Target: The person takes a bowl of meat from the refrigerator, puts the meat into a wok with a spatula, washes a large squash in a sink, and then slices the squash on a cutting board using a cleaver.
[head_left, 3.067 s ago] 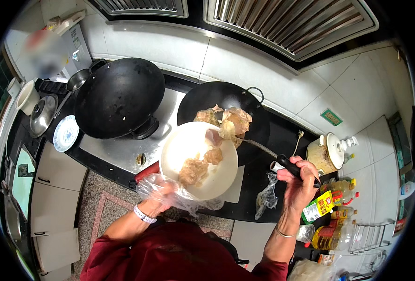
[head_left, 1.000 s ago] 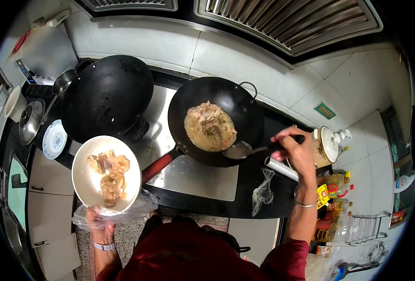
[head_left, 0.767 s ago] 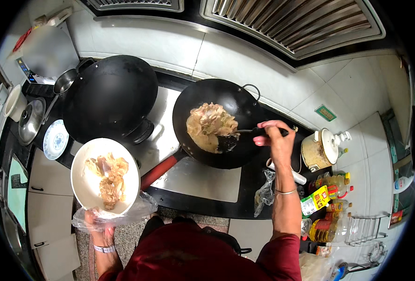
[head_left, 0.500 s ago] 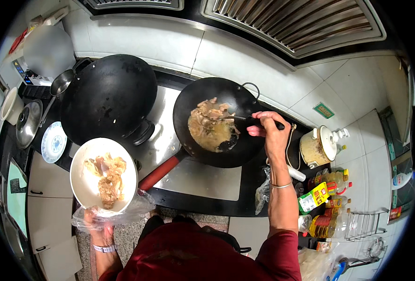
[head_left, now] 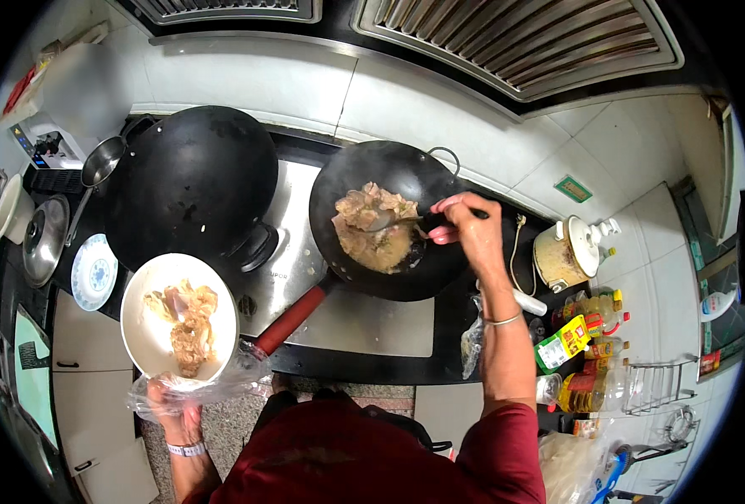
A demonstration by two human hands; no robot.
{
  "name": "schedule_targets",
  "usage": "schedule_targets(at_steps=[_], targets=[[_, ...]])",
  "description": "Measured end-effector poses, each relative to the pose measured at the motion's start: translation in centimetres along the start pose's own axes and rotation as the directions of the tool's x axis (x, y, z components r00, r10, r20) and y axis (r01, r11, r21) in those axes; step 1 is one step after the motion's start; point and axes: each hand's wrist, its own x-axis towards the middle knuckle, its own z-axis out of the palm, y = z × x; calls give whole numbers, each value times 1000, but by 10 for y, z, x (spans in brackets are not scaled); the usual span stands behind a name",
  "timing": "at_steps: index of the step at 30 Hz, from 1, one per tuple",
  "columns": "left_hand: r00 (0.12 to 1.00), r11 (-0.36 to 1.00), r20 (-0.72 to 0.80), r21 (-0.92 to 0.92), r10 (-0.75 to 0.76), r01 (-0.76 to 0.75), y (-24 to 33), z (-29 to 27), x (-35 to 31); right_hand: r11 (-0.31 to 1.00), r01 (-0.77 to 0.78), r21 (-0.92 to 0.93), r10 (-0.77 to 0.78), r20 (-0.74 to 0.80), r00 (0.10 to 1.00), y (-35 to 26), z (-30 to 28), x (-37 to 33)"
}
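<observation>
Head view, watched from my remote station. Right hand (head_left: 469,220): closed round the black grip of a ladle (head_left: 406,221), whose head sits among raw-to-pale meat pieces (head_left: 368,210) and cloudy liquid in the black wok (head_left: 393,162). Left hand (head_left: 175,399): gripping the near rim of a white bowl (head_left: 146,336), clear plastic film (head_left: 238,382) bunched about it; fingers below the bowl hidden from me. More meat (head_left: 190,323) lies in the bowl, which is held left of the wok's red handle (head_left: 293,319), well apart from the pan itself; whether bowl and handle touch, I can't tell. Second black wok (head_left: 196,185) stands farther left on the bench (head_left: 448,357).

Step in hand, my reading: stirring and spreading the wok's portion. Next move, I judge, calls for easing the ladle under clumped pieces, bowl kept level meanwhile; tipping the rest in needs it brought over the wok.
</observation>
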Motion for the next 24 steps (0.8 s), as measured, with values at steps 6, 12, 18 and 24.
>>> schedule_targets(at_steps=[6, 12, 18, 24], targets=[[999, 999, 37, -20, -36, 37, 7, -21, 2, 992, -44, -121, 37, -61, 997, -29, -10, 2], [1000, 997, 2, -65, -31, 31, 9, -22, 10, 981, -45, -187, 40, -31, 999, -47, 3, 5], [999, 999, -36, -43, -13, 11, 3, -22, 14, 987, -95, -132, 81, -108, 991, -25, -11, -9], [998, 998, 47, -54, -39, 41, 10, -38, 21, 978, -61, -198, 33, -140, 990, -60, -22, -10]])
